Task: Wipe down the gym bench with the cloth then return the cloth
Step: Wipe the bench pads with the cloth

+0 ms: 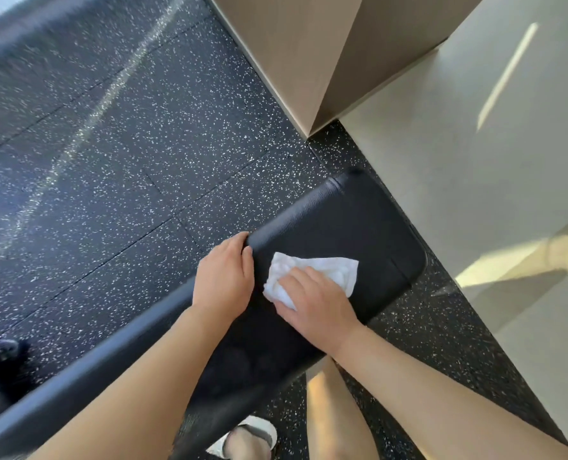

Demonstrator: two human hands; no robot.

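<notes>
The right hand (315, 303) presses flat, fingers relaxed, on the crumpled white cloth (312, 272) near the far end of the black padded gym bench (359, 220) — its length running toward the person; the left hand (224, 272) curls over the left edge.

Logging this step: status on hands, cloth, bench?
Left hand grips bench edge. Right hand presses white cloth flat on the pad, mid-wipe. Nothing in the way.
</notes>
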